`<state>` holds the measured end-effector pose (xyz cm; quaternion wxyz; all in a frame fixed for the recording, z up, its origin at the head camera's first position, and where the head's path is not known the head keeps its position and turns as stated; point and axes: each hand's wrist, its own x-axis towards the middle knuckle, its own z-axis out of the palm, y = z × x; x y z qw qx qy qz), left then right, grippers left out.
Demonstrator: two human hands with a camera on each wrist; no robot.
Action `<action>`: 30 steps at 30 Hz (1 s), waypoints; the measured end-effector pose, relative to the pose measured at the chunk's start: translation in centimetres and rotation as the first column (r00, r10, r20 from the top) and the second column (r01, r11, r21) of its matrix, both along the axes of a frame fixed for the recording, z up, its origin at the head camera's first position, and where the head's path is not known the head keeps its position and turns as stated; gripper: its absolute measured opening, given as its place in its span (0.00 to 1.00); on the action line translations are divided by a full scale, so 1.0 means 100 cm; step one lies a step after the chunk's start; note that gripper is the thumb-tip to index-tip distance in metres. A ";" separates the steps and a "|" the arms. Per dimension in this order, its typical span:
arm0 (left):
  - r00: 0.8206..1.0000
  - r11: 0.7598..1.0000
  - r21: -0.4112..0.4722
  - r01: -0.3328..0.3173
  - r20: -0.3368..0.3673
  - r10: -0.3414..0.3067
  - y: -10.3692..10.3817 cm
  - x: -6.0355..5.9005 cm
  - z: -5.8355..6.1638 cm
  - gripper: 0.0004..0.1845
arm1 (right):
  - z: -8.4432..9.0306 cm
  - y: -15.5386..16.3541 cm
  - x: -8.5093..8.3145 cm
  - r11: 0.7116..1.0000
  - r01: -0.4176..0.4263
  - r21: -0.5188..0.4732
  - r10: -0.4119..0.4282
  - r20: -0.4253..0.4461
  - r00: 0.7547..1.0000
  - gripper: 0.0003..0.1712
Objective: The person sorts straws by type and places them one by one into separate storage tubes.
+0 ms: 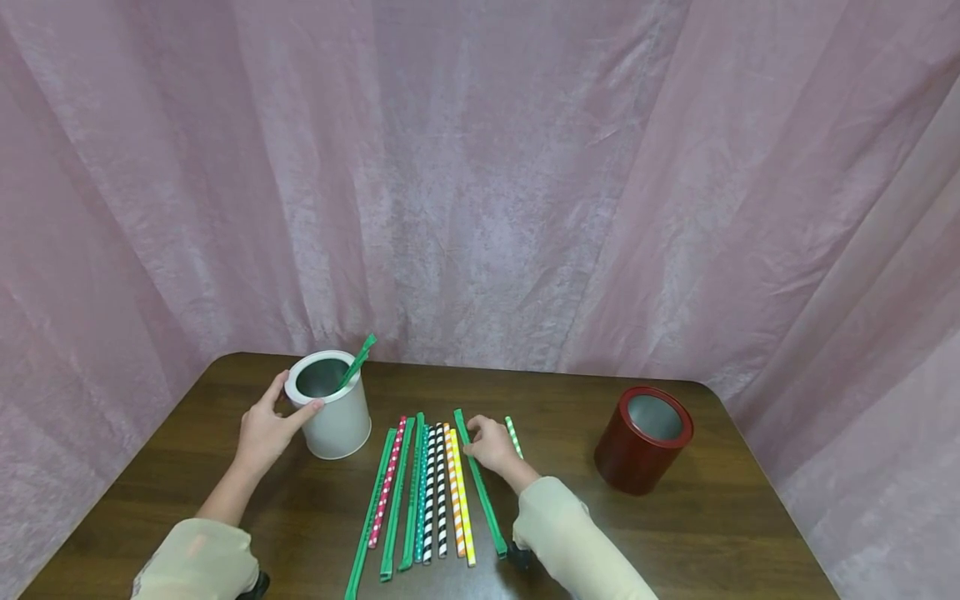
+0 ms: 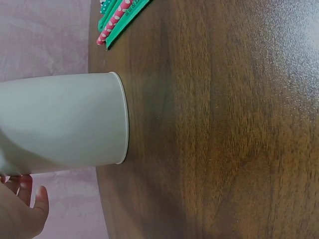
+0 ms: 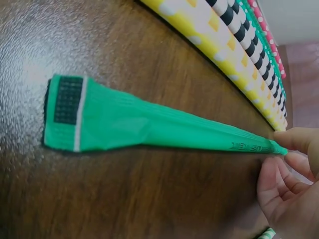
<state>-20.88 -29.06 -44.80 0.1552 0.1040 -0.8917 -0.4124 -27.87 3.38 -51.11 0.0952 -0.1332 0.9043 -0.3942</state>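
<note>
My left hand grips a white cup near the table's back left, thumb on the rim and fingers round its far side. One green straw leans out of the cup. In the left wrist view the white cup fills the left side, with my left hand below it. My right hand pinches a green paper-wrapped straw near its far end. The right wrist view shows this green wrapped straw lying flat on the table, my right hand pinching it at the right.
Several patterned straws lie side by side between my hands. A short green-and-white striped straw lies just right of my right hand. A dark red cup stands at the right. Pink curtain surrounds the brown table.
</note>
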 end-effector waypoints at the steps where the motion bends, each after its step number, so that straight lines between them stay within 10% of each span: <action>1: 1.000 1.000 0.002 0.000 0.002 0.000 0.000 0.000 0.000 0.46 | 0.000 0.000 0.000 1.000 0.001 0.021 -0.001 -0.013 1.000 0.20; 16: 1.000 1.000 -0.005 0.011 -0.017 -0.011 0.001 0.001 0.000 0.45 | -0.002 -0.004 0.003 0.980 0.035 0.197 -0.014 -0.106 0.994 0.17; 30: 1.000 1.000 0.003 0.018 -0.011 -0.018 -0.002 -0.001 -0.006 0.45 | -0.002 -0.001 -0.001 0.993 0.113 -0.016 -0.113 0.009 0.994 0.15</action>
